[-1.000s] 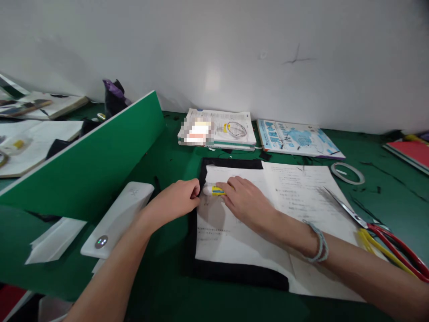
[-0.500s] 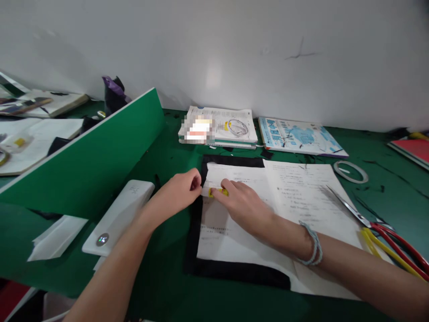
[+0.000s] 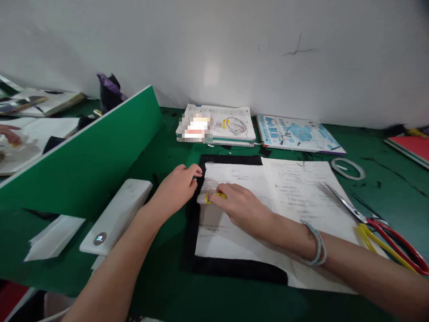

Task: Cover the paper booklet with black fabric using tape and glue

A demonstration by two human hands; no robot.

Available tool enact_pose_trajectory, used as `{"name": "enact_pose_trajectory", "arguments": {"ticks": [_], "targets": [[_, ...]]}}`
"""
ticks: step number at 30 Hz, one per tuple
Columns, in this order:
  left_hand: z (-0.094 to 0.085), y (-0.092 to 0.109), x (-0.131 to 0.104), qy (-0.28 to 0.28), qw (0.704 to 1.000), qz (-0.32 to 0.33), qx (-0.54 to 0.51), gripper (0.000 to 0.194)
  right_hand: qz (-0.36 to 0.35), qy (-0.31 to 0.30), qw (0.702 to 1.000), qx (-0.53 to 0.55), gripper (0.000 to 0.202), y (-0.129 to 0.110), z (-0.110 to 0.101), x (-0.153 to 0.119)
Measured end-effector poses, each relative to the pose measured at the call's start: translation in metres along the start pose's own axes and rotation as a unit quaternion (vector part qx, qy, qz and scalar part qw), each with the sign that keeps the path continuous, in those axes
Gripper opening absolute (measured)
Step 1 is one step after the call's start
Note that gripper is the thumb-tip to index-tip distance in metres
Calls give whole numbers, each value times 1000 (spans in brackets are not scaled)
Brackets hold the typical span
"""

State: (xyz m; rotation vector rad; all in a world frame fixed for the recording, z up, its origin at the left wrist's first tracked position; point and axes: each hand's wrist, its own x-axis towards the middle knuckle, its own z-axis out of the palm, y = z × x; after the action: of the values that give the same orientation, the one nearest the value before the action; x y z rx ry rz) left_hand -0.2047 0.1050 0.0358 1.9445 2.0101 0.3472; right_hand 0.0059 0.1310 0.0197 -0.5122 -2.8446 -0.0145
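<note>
My right hand (image 3: 239,206) is closed around a small white tube with a yellow label (image 3: 203,198). The tube lies low over the left page of an open booklet (image 3: 231,241), its pale end pointing left past the page edge. Black material (image 3: 241,270) sits under the booklet and shows along its top, left and lower edges. By the upper left corner, my left hand (image 3: 179,185) has its fingers loosely bent and apart, with nothing seen in them. Its fingertips are over the black border.
Red-and-yellow-handled scissors (image 3: 362,217) lie across the right page, near a roll of tape (image 3: 348,169). Books (image 3: 298,134) stand along the wall. A white power bank (image 3: 117,214) lies beside a green divider (image 3: 100,156). Beyond it shows another person's hand (image 3: 10,134).
My left hand has loosened its curled fingers and moved slightly up and away from the tube's end. The tube has shifted a little down and left. Another person's hand has appeared at far left.
</note>
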Motion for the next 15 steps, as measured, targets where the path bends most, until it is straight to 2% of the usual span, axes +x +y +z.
{"name": "enact_pose_trajectory", "arguments": {"ticks": [10, 15], "targets": [[1, 7, -2, 22, 999, 21, 38, 26, -57, -1, 998, -29, 38, -12, -14, -4], [2, 12, -3, 27, 995, 28, 96, 25, -45, -15, 999, -8, 44, -11, -12, -6]]}}
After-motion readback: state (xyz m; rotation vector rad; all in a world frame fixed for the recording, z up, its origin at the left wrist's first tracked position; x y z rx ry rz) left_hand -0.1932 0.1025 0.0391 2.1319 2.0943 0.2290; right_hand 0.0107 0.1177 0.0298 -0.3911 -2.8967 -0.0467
